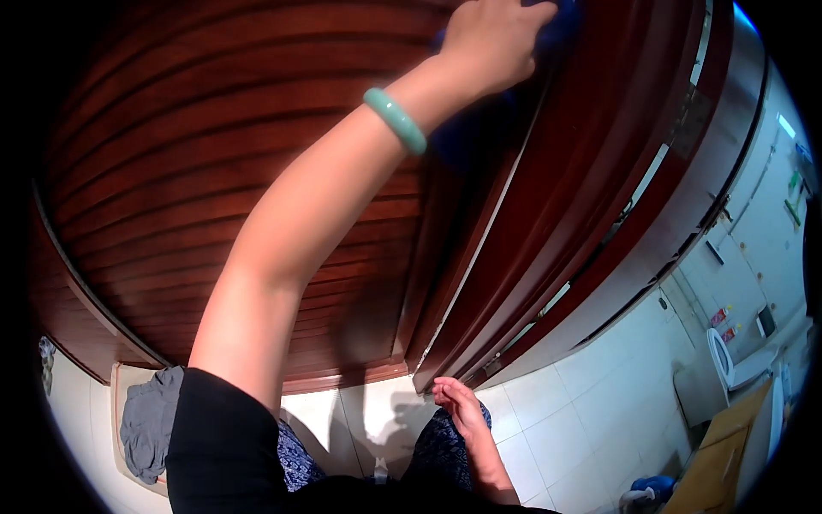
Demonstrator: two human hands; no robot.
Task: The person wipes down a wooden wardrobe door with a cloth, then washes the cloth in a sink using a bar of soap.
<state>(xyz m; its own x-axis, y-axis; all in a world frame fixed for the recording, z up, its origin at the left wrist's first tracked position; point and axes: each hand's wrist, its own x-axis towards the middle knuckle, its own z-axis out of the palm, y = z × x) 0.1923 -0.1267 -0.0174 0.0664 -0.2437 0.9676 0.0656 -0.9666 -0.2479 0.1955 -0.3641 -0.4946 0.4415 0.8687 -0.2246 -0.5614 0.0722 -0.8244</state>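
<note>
Near the upper right edge of the reddish-brown slatted wooden door [214, 188], the left hand [497, 41] covers a deep-blue cloth [469, 137], apparently wiping; I cannot tell whether it grips or presses. The right hand [462, 409] hangs empty, loosely curled. Wiping calls for even pressure.

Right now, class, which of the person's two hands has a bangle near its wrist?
The left hand, raised at the blue material: a pale green bangle circles that arm. The lowered right hand shows none.

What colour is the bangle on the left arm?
The bangle is pale green, clearest in the head view.
</note>
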